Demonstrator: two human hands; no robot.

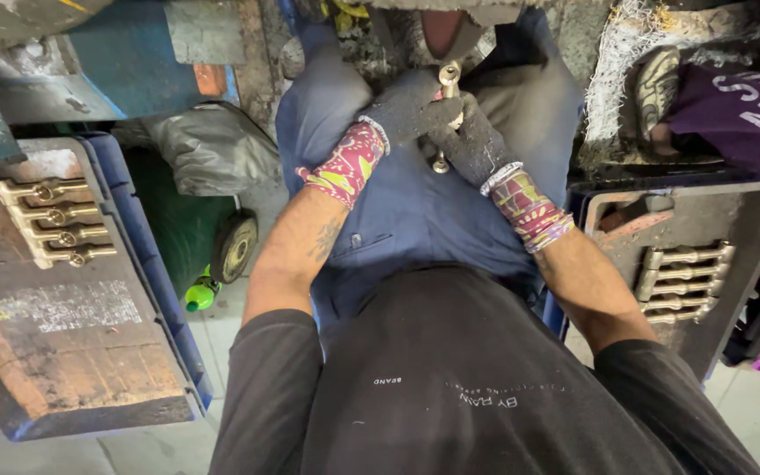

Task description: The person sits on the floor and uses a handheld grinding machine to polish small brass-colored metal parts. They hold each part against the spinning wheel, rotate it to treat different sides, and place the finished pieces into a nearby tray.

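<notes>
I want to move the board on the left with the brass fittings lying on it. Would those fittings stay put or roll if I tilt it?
The brass fittings look like solid metal, so probably heavy for their size. They lie loose in a row on the board, with nothing visibly holding them; their round stems would likely roll or slide if it tilts. Polished metal may also be slippery.

Rows of brass fittings (53, 222) lie on a worn board (63, 352) left, duller fittings (683, 280) right, near a green bottle (200, 295).
</notes>
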